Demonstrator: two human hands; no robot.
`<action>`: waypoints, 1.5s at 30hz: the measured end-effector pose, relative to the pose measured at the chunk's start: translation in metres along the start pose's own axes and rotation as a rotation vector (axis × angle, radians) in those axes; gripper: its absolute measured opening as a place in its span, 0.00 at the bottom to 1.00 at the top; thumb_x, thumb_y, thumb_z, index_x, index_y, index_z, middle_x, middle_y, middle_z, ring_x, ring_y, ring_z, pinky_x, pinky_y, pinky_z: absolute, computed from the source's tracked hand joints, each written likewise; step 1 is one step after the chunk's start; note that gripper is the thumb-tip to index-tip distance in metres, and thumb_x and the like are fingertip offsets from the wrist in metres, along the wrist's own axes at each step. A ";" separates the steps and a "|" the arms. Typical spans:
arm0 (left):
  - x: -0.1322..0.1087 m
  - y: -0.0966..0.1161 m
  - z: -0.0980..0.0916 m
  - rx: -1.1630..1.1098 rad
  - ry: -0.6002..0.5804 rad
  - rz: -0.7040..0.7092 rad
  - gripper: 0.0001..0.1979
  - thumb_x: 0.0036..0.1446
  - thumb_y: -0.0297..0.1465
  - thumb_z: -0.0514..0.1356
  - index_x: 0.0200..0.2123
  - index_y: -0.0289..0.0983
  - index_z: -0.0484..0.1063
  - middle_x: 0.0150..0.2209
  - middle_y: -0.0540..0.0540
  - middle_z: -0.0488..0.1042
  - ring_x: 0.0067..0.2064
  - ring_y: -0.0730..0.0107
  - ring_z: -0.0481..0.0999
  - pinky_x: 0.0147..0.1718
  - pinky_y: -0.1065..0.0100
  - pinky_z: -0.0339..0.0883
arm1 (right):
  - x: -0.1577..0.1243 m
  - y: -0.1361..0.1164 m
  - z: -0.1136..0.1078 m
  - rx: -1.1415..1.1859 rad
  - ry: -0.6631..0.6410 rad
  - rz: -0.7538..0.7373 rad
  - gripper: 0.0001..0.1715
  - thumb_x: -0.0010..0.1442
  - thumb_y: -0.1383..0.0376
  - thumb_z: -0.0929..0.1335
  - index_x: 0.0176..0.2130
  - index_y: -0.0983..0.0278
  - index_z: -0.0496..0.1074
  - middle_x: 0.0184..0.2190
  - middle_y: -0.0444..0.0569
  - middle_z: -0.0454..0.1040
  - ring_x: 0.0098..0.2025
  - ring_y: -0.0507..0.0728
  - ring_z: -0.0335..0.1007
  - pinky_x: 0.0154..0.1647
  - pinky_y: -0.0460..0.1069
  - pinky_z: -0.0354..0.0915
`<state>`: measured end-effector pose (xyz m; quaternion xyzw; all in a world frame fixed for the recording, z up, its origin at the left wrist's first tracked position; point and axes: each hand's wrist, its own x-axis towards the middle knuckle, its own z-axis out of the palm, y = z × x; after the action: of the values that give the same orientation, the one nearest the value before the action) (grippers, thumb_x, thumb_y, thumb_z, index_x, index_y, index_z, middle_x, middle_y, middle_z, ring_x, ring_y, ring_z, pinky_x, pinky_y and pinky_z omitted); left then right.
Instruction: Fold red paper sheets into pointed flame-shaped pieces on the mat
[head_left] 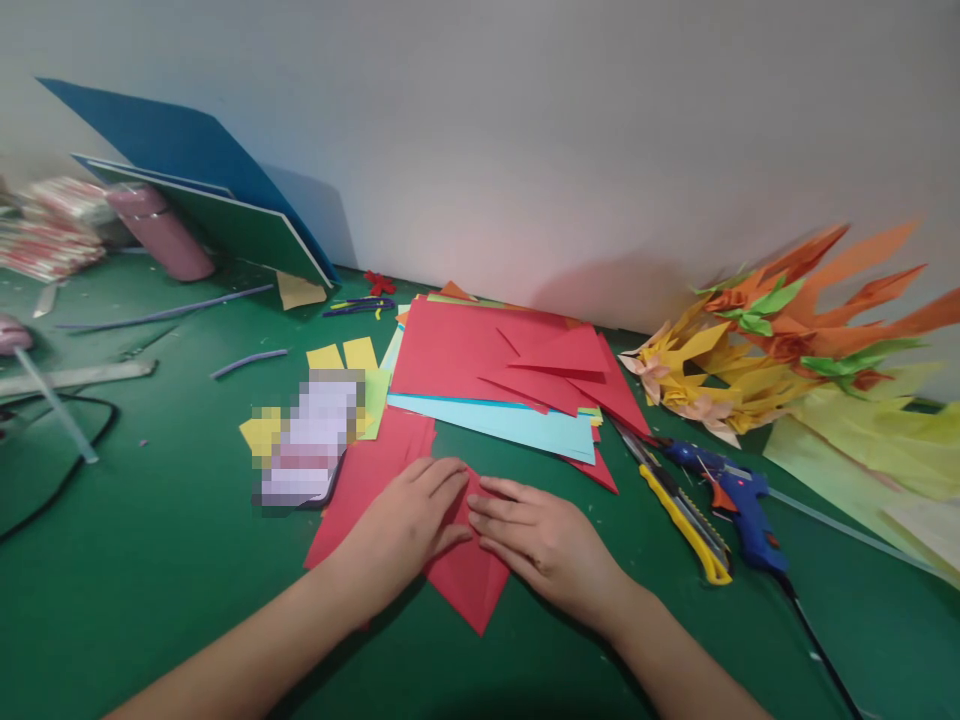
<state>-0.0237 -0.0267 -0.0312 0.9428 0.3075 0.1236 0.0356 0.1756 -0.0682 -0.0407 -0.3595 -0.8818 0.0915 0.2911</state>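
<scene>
A folded red sheet of paper (478, 590) lies on the green table, one corner pointing toward me. My left hand (409, 515) rests on its left part, fingers together and stretched forward, thumb apart. From the other side my right hand (547, 535) lays its outstretched fingers flat on the sheet. The fingertips of both hands come close together near the middle fold. Some of the sheet is hidden under the hands. Another red paper (379, 470) lies flat beneath and beside my left hand.
Behind are stacked red sheets (457, 350) and light blue paper (510, 425). Left of them lies a phone (311, 435). At right are a yellow utility knife (686, 520), a blue glue gun (750, 510) with its cord, and paper flowers (772, 340). A pink bottle (169, 235) leans against boards.
</scene>
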 end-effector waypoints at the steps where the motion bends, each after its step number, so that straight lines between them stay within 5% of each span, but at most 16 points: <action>1: 0.000 0.000 0.000 -0.011 -0.003 -0.009 0.13 0.61 0.34 0.59 0.46 0.33 0.69 0.48 0.39 0.74 0.48 0.58 0.74 0.48 0.59 0.70 | 0.000 0.000 0.000 -0.001 0.000 0.000 0.18 0.68 0.66 0.60 0.41 0.68 0.78 0.46 0.50 0.79 0.53 0.61 0.71 0.53 0.54 0.70; 14: 0.002 0.003 0.006 0.019 -0.001 -0.030 0.09 0.65 0.31 0.53 0.43 0.33 0.70 0.48 0.38 0.74 0.49 0.55 0.74 0.48 0.54 0.70 | 0.009 -0.008 0.002 0.028 0.059 0.114 0.16 0.67 0.69 0.58 0.37 0.65 0.74 0.37 0.53 0.78 0.40 0.58 0.72 0.45 0.56 0.70; 28: -0.002 -0.010 -0.004 -0.236 0.046 -0.037 0.14 0.64 0.21 0.50 0.48 0.36 0.70 0.51 0.43 0.75 0.49 0.67 0.76 0.50 0.62 0.71 | 0.004 0.001 0.001 0.062 0.059 0.085 0.15 0.66 0.69 0.60 0.45 0.66 0.75 0.46 0.53 0.77 0.44 0.59 0.70 0.46 0.56 0.70; 45: 0.000 -0.009 -0.005 -0.261 0.036 -0.063 0.10 0.63 0.23 0.53 0.41 0.38 0.73 0.48 0.43 0.75 0.49 0.63 0.75 0.49 0.57 0.70 | 0.005 0.000 -0.003 0.078 0.005 0.080 0.17 0.67 0.69 0.60 0.48 0.64 0.75 0.47 0.52 0.77 0.46 0.60 0.68 0.47 0.57 0.71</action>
<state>-0.0299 -0.0190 -0.0279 0.9177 0.3189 0.1783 0.1563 0.1747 -0.0653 -0.0357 -0.3831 -0.8619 0.1363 0.3031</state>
